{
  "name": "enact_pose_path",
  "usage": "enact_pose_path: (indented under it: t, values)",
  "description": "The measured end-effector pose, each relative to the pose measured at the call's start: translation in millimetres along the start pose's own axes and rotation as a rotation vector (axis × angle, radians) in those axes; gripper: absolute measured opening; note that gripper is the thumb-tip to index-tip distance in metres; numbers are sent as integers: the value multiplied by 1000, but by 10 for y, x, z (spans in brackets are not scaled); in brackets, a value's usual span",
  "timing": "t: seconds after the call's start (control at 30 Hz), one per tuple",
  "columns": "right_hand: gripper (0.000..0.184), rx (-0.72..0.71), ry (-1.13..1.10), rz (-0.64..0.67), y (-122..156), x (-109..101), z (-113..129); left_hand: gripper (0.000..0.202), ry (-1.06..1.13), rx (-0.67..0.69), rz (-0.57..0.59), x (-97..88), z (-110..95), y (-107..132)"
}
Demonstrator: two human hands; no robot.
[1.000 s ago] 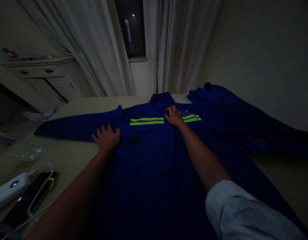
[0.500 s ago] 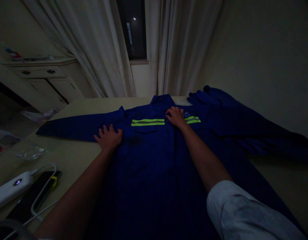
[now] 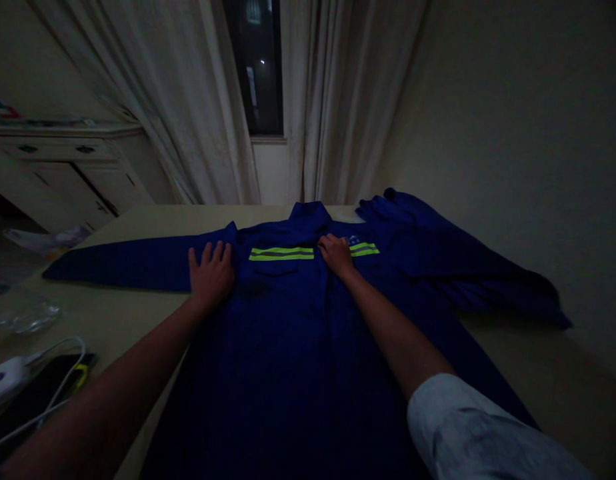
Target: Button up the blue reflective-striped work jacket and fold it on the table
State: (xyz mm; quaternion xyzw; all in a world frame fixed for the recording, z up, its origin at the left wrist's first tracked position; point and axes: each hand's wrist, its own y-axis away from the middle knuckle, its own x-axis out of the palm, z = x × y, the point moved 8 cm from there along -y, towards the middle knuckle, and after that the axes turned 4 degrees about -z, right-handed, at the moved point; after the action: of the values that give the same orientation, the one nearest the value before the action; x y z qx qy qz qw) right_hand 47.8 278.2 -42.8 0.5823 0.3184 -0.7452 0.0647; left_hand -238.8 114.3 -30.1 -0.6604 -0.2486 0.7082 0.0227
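A dark blue work jacket [image 3: 283,333] lies front up, its collar [image 3: 311,217] at the far end and a yellow-green reflective stripe [image 3: 281,254] across the chest. My left hand [image 3: 211,275] rests flat on it where the left-side sleeve [image 3: 133,261] joins the body, fingers spread. At the front opening, beside the stripe's gap, my right hand [image 3: 337,255] has curled fingers closed on the jacket's edge; the fingertips are partly hidden. The right-side sleeve [image 3: 468,257] lies bunched and folded outward.
On the table [image 3: 153,217] at left are a white power bank [image 3: 8,381] with a cable, a dark phone [image 3: 43,397] and clear plastic wrapping [image 3: 31,315]. Curtains [image 3: 163,100] and a window [image 3: 258,73] are behind, with a cabinet [image 3: 63,160] at back left.
The camera view has shifted, so the scene sits further left and slightly lower. My left hand has slid up toward the sleeve seam, its fingers straighter. My right hand stays at the front opening.
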Motion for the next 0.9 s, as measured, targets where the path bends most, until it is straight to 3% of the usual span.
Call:
enact_pose_path:
  t: [0.17, 0.27, 0.33, 0.43, 0.6, 0.77, 0.9]
  values:
    - [22, -21, 49, 20, -7, -6, 29, 65, 119, 363, 156, 139, -1112, -217]
    - [25, -26, 83, 28, 9, 1, 25, 64, 261, 416, 150, 258, -1724, -305]
    - [26, -34, 90, 24, 24, 13, 20, 64, 311, 382, 177, 373, -1924, -335]
    - [26, -44, 91, 30, 19, 38, 20, 67, 327, 349, 248, 520, -1992, -318]
    - [28, -59, 131, 81, -181, 43, 87, 67, 286, 317, 262, 548, -1939, -334]
    - [29, -137, 188, 149, -375, 15, 245, 68, 243, 310, 381, 611, -1993, -418]
    - [29, -151, 187, 177, -267, -48, 274, 64, 267, 286, 324, 573, -1992, -425]
